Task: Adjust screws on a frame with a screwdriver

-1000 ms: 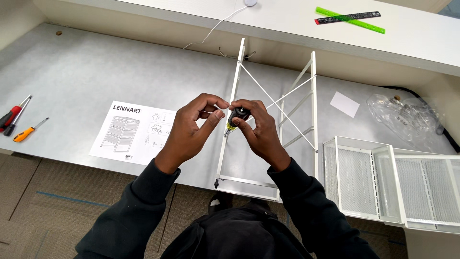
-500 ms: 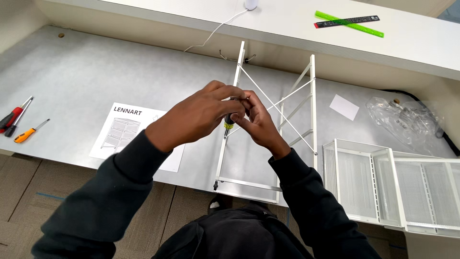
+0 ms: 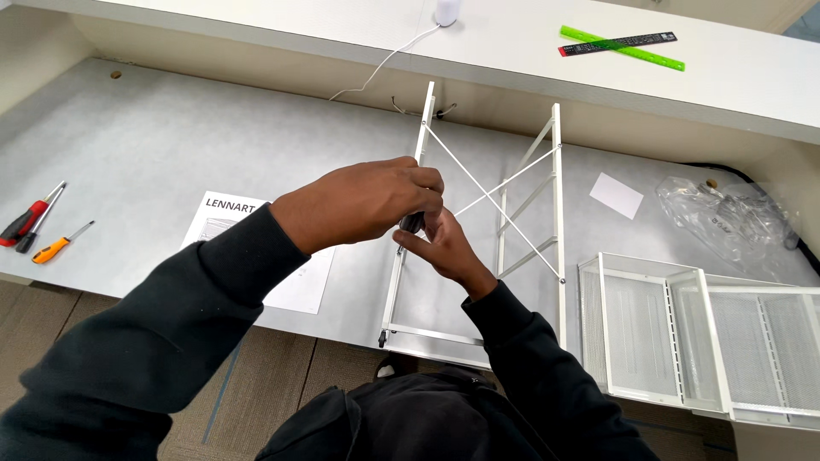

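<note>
**Both hands closing on a small dark tool above the white frame**

The left hand (image 3: 367, 201) is wrapping over the top of a small dark tool (image 3: 411, 224), its fingers curled down and clenching around it, while the right hand (image 3: 444, 249) is cupping the same tool from below with its fingers bent up against it. The two hands are touching each other, and most of the tool is being hidden between them, so only a short dark stub is showing. What kind of tool it is cannot be told.

The hands are hovering just above the left upright of a white metal frame (image 3: 557, 188), which is lying flat on the grey worktop (image 3: 171, 145) with thin crossed wires running between its two uprights. An instruction sheet (image 3: 299, 286) is lying just left of the frame, partly under the left sleeve. Well apart, near the worktop's left edge, a red-handled screwdriver (image 3: 24, 222) and an orange-handled screwdriver (image 3: 53, 248) are lying side by side. To the right of the frame, white mesh baskets (image 3: 700, 333) are sitting near a clear plastic bag (image 3: 726, 218) and a small white card (image 3: 616, 195). On the shelf above, a green ruler (image 3: 622, 48) is lying crossed by a dark one.
</note>
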